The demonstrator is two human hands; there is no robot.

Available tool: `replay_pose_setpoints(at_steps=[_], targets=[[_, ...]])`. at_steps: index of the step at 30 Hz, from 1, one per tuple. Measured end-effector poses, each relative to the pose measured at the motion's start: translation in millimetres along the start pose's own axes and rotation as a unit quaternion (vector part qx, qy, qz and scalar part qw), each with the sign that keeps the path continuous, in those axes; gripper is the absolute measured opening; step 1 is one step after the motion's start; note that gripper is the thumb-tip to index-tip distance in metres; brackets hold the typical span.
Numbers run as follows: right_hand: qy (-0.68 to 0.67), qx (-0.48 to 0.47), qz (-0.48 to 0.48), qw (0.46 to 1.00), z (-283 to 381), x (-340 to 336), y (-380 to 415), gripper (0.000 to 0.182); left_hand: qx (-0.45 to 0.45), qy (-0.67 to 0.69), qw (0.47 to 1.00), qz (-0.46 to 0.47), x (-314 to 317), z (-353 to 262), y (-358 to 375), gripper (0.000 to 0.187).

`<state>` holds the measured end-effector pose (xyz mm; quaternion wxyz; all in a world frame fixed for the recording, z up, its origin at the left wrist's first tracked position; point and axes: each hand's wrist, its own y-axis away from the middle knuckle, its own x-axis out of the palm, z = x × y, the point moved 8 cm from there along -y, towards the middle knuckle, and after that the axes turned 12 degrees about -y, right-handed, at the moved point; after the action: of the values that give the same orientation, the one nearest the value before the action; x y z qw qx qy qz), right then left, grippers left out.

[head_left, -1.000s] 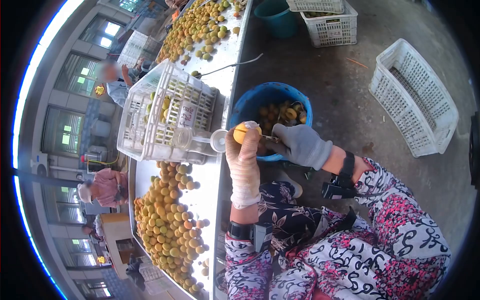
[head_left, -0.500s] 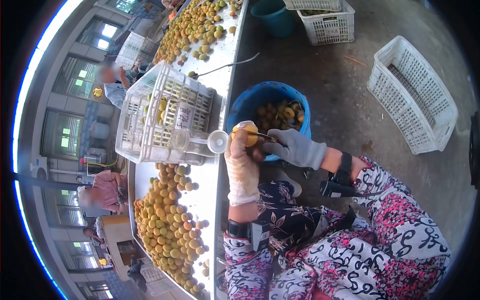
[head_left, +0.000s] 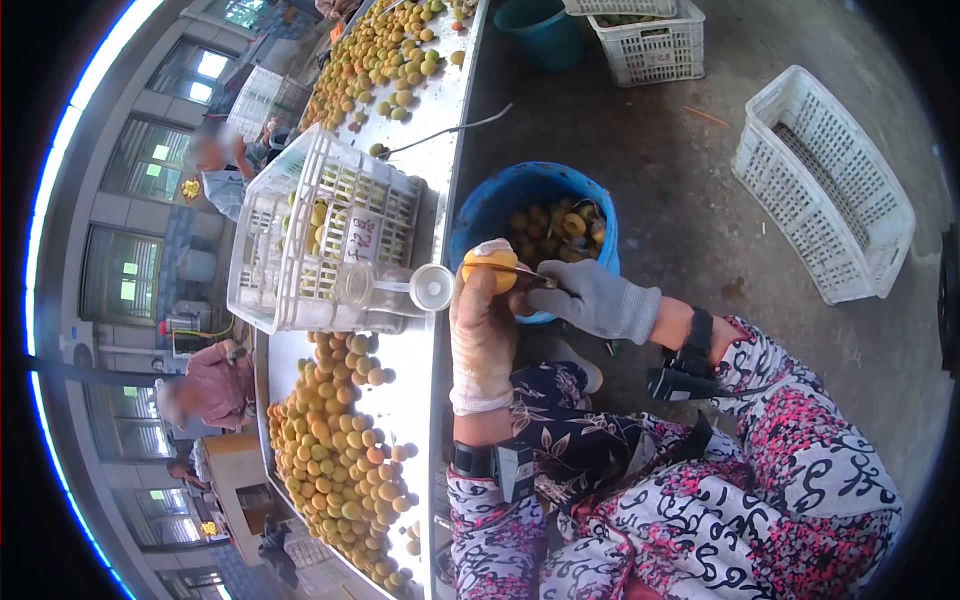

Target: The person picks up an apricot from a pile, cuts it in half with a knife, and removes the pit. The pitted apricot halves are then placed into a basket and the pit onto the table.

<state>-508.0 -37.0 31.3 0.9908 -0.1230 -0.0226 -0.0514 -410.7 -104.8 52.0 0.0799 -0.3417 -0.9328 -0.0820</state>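
Note:
My left hand [head_left: 482, 345], in a stained pale glove, is closed round a yellow-orange apricot [head_left: 490, 262] and holds it up near the bucket's rim. My right hand [head_left: 600, 300], in a grey glove, grips a small knife [head_left: 528, 273]. Its thin dark blade lies against the apricot, and the fingers cover most of the handle. Just beyond both hands stands a blue bucket [head_left: 485, 205] with fruit and cut pieces inside. Left of my left hand, a clear plastic bottle with a white round top [head_left: 432, 288] sits at the table edge.
On the metal table [head_left: 408, 365] lie heaps of apricots [head_left: 340, 450] and a white crate [head_left: 330, 215] with fruit in it. Another white crate [head_left: 830, 190] stands on the floor to the right. Further off are a teal bucket [head_left: 545, 35], stacked crates [head_left: 655, 50] and several people.
The blade appears slightly further across the apricot, and more of the fruit's yellow side shows. Both hands stay close together in nearly the same place. The view has shifted slightly.

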Motion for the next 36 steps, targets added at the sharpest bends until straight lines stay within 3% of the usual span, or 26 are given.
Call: replay_pose_setpoints(at_steps=[3,10,13,16,19,22,25,30,36], targets=[[0.073,-0.034,-0.027,0.996,8.6,-5.1,2.0,0.038,0.032,-0.038,0.996,-0.075,2.4,-11.0,4.4,0.061],[0.163,-0.047,-0.055,0.984,16.0,-9.4,1.8,0.038,0.042,-0.028,0.995,-0.084,4.5,-7.6,7.4,0.056],[0.199,-0.037,-0.052,0.978,18.2,-8.6,2.2,0.037,0.077,-0.083,0.986,-0.121,9.8,-16.2,13.5,0.052],[0.236,-0.016,-0.048,0.970,12.5,-7.9,3.5,0.036,0.046,-0.139,0.981,-0.124,0.4,-10.5,14.9,0.044],[0.243,-0.011,-0.046,0.969,6.9,-7.4,1.8,0.034,-0.034,-0.077,0.987,-0.135,-9.2,4.0,12.6,0.039],[0.227,0.013,-0.031,0.973,-5.3,-3.8,-0.3,0.032,-0.102,0.020,0.990,-0.099,-10.8,23.8,7.7,0.037],[0.150,0.003,-0.034,0.988,-9.3,-1.6,-0.9,0.033,-0.076,-0.009,0.990,-0.115,-12.2,20.3,5.3,0.038],[0.022,0.001,-0.048,0.999,-13.6,-2.3,-1.3,0.035,-0.027,0.032,0.998,-0.049,-12.6,23.2,-2.3,0.044],[-0.016,0.003,-0.046,0.999,-20.6,-3.5,-0.4,0.038,0.020,0.023,1.000,-0.008,-2.6,12.0,4.7,0.048]])
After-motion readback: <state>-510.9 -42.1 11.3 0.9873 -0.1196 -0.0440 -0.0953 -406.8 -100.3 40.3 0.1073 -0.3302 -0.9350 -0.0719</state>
